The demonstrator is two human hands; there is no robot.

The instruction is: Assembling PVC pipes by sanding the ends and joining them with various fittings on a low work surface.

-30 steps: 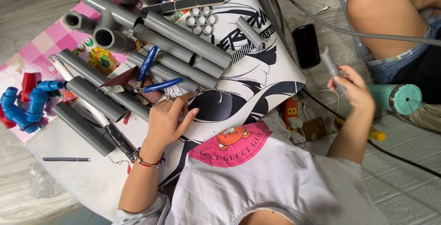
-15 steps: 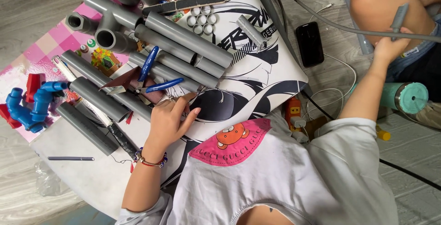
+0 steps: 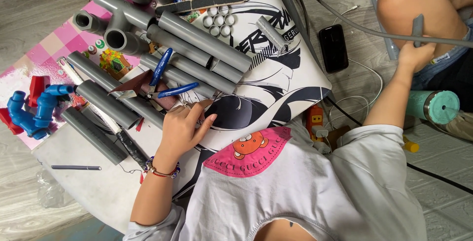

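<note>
The person's left hand (image 3: 183,128) rests palm down on the printed mat (image 3: 281,88), its grip loose and holding nothing, fingers spread just below the blue-handled pliers (image 3: 165,81). The pliers lie across a row of grey pipes (image 3: 197,54), their handles apart. To the left of the pliers lie more grey pipe lengths (image 3: 106,103) on the white desk (image 3: 93,182), and beyond them, at the desk's left edge, a cluster of blue pipe elbows (image 3: 32,110). Above the pliers stands a grey tee fitting (image 3: 116,19).

The right hand (image 3: 416,54) reaches far to the right of the pliers, off the desk, with its grip closed around a short grey pipe piece (image 3: 418,27) held upright. A black phone (image 3: 333,47) lies on the floor between the mat and that hand, and a teal bottle (image 3: 433,105) lies below the hand.
</note>
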